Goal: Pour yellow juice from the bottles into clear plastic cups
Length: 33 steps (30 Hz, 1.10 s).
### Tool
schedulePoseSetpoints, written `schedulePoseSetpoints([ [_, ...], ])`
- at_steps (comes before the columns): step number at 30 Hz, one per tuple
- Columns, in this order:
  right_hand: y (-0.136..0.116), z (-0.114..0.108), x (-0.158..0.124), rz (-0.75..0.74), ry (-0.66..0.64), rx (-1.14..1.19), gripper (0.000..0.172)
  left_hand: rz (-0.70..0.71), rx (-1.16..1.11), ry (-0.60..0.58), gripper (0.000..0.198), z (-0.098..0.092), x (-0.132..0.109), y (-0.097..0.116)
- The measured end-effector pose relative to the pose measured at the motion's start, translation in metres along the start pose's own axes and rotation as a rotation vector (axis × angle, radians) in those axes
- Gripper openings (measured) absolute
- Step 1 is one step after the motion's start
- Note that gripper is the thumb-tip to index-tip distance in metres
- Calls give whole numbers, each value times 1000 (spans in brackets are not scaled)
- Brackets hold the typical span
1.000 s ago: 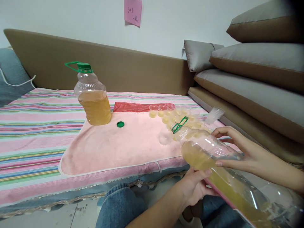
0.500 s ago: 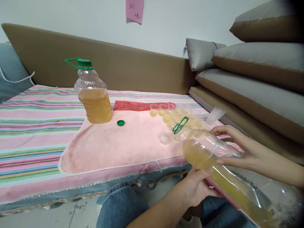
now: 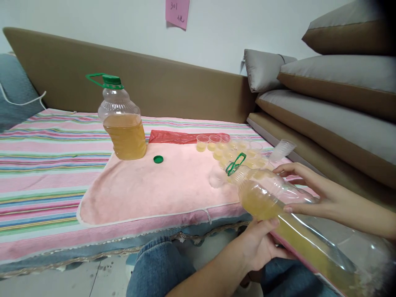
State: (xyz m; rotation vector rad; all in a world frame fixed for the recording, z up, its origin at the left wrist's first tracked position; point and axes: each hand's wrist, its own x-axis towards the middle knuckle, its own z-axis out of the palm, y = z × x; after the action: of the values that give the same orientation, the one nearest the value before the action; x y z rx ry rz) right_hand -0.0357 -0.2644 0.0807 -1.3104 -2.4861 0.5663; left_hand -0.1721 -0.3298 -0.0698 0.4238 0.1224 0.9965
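Note:
A large clear plastic bottle (image 3: 262, 198) with yellowish liquid lies tilted between my hands, its uncapped neck pointing left and up, with a green handle ring around it. My left hand (image 3: 262, 243) grips the bottle from below, thumb on its side. Wrapped over its upper side is my right hand (image 3: 306, 189), fingers curled round it. The mouth is at a clear plastic cup (image 3: 216, 179) at the near edge of a group of cups; whether liquid flows I cannot make out. Several clear cups (image 3: 201, 144) behind hold a little yellow liquid.
A second capped bottle (image 3: 125, 138) of amber liquid stands at left, beside a loose green cap (image 3: 158, 159). A red plastic bag (image 3: 173, 137) lies behind the cups. Stacked empty cups (image 3: 283, 150) lean near the cushions (image 3: 328, 111) at right. A pink cloth (image 3: 139, 185) covers the striped sheet.
The view has shifted very slightly. Both hands keep hold of the tilted bottle, with its mouth in nearly the same place.

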Motion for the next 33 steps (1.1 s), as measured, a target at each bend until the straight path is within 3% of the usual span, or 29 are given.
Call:
schedulePoseSetpoints([
  [16,5,3,5,-31,-11,9,59,-13,-37,28,66,-5,3,-6],
  [22,4,2,6,-58,3,1,57,1,-36,-10,66,-4,2,-5],
  [33,-1,0,7,-9,-36,11,56,-25,-45,11,68,-2,2,-3],
])
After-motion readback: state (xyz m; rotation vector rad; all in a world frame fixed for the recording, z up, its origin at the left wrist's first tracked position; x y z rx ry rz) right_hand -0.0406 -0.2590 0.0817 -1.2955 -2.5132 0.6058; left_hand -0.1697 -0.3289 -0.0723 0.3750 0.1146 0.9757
